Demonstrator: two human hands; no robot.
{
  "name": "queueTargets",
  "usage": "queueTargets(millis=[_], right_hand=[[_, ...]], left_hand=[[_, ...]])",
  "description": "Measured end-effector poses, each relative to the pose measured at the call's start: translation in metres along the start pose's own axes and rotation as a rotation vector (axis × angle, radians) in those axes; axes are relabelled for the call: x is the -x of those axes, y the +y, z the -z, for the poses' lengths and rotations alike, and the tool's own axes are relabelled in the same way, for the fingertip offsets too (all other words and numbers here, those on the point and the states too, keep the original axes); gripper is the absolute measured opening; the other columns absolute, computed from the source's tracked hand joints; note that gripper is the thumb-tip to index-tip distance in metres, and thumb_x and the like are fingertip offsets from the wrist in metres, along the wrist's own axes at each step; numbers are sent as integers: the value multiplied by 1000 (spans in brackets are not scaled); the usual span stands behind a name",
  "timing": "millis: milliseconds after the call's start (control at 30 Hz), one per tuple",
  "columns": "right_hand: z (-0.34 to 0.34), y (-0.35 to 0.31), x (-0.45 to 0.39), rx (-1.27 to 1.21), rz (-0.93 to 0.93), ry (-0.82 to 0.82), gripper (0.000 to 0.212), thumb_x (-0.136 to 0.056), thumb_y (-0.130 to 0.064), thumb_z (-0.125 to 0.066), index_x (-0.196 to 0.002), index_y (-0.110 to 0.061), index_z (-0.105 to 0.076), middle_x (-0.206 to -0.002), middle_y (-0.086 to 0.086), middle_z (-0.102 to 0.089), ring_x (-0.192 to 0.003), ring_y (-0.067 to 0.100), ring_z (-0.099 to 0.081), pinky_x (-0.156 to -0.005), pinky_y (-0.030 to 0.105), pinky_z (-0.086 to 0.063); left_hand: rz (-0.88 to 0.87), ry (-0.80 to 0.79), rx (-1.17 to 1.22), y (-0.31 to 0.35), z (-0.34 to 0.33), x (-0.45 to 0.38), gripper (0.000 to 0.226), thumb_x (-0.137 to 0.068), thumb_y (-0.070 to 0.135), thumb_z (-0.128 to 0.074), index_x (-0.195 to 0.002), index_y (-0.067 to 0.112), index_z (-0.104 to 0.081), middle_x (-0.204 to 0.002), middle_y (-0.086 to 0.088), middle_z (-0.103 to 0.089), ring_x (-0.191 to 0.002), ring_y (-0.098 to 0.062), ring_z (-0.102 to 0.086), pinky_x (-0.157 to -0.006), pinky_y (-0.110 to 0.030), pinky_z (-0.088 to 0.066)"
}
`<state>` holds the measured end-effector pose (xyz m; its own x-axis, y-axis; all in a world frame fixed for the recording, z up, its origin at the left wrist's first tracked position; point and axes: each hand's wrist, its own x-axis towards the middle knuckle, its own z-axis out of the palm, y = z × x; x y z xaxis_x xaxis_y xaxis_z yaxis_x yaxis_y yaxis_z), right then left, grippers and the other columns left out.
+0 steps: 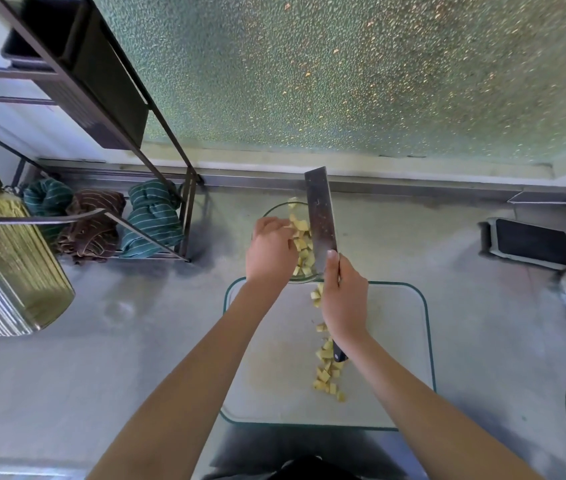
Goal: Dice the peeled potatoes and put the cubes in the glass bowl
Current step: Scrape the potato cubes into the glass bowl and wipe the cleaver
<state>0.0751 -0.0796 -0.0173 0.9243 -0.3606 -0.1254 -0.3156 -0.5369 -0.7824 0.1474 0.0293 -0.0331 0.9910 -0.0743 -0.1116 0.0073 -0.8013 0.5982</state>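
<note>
Yellow potato cubes (304,242) lie against the flat side of a cleaver (321,216) held over the glass bowl (271,211).
The right hand (345,301) grips the cleaver handle, thumb along the blade. The left hand (269,252), its fingers loosely bent and holding nothing, touches the cubes over the bowl, which stands at the far edge of the cutting board (274,358). More cubes (328,374) lie on the board near its middle.

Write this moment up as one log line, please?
step: moving cubes to glass bowl | right hand: grips cleaver | left hand: over bowl at potato cubes | left: cubes on cutting board
</note>
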Motion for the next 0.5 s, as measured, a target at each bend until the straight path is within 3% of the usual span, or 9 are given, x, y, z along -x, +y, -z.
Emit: queueTargets(millis=[67,167,233,300,367,500], right_hand=[[5,3,-2,-42,-6,56,41,-100,-36,-32,-60,-29,-30,-51,-8,-34,-50,7,-39,-47,21,-25],[11,7,-8,-135,-37,152,40,-97,-45,-29,-60,-31,-33,-52,-6,-38,-48,8,-40,-45,18,-28],[13,12,-12,-189,-86,182,43,-94,-58,-27,-58,-37,-35,-51,-1,-40,-49,28,-47,-46,35,-38],[17,19,-16,-235,-140,193,46,-90,-67,-26,-56,-37,-36,-52,2,-38,-50,36,-45,-45,47,-39],[21,25,-20,-272,-175,194,49,-87,-72,-27,-56,-35,-34,-52,-1,-33,-50,32,-38,-44,52,-37],[27,31,-24,-281,-208,211,51,-85,-75,-27,-55,-34,-33,-51,-1,-31,-50,35,-37,-44,54,-36]], left_hand=[[-15,-36,-67,-2,5,-1,35,-81,-3,-47,-100,11,-72,-119,3,-62,-123,-13,-38,-81,-29,-48],[42,65,37,5,17,-18,35,-79,-4,-46,-103,8,-70,-112,-6,-63,-113,-22,-49,-77,-33,-50],[88,102,15,12,21,-44,35,-81,3,-46,-108,11,-66,-111,-8,-61,-109,-27,-51,-78,-33,-48],[121,48,-86,20,17,-74,30,-83,11,-46,-108,13,-64,-110,-8,-59,-108,-29,-50,-82,-35,-47],[200,-87,-123,28,11,-99,31,-85,18,-49,-112,17,-63,-113,-7,-59,-108,-28,-53,-82,-34,-45],[359,-213,-112,42,7,-123,32,-78,26,-66,-108,16,-63,-101,-3,-66,-91,-21,-63,-65,-28,-48]])
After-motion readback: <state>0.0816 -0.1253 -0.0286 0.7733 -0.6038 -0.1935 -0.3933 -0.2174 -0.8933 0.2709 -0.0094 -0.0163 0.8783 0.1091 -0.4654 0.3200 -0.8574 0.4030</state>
